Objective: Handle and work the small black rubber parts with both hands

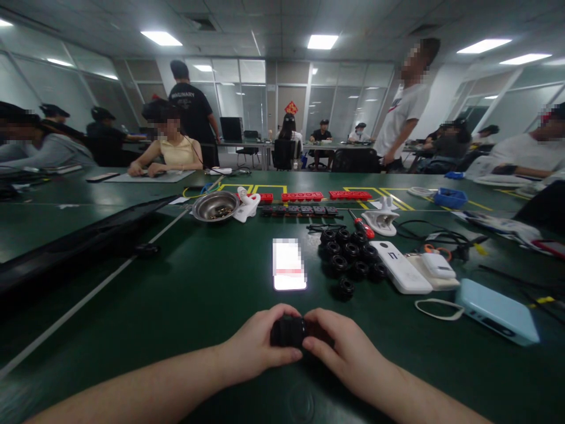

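Observation:
My left hand [260,344] and my right hand [342,350] meet near the front edge of the green table [185,294]. Both grip one small black cylindrical part [288,331] between their fingers and thumbs. Just beyond the hands lies a lit phone [289,265], screen up. To its right sits a cluster of several black round parts [351,256] like the one I hold.
A metal bowl [215,206], red blocks [302,196], black blocks [300,210], a red-handled screwdriver [362,225], white devices [401,266] and a light blue box [497,310] lie on the table. A long black object [75,247] lies left. Several people sit or stand at the tables behind.

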{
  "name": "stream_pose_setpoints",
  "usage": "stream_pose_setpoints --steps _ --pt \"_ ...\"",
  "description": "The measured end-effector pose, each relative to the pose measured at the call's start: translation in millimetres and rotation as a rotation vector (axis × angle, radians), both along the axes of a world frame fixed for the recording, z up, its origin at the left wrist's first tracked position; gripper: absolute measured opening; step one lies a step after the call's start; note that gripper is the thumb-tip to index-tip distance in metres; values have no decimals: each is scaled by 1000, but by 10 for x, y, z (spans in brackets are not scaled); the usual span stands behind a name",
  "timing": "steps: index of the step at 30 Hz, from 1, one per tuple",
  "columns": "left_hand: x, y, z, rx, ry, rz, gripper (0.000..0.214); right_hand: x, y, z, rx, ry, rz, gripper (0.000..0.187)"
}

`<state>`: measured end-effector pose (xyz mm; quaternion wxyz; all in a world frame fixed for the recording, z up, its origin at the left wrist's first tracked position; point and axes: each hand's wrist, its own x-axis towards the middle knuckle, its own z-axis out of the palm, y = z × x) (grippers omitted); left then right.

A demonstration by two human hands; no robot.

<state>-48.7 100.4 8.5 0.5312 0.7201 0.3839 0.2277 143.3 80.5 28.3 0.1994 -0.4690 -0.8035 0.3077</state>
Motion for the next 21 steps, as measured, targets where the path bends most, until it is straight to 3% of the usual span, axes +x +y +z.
stream_pose_setpoints --steps 4,8,11,14,17,21 --pt "0 10 -43 -178 -112 -44 36 3 -27 37 4 61 21 26" --pt "-10 -5 -11 2 21 3 33 -8 -18 28 7 -4 -20 13" --pt "-14 -8 1 85 95 24 38 -12 2 3 9 -60 -13 20" --pt "-8 5 -39 -22 -8 -4 43 -9 5 8 0 -41 -7 12" --pt "3 15 -82 -171 -128 -26 42 -7 -10 40 7 31 19 21" --pt "6 4 -50 -103 -54 3 34 -11 -20 59 18 28 -4 22"
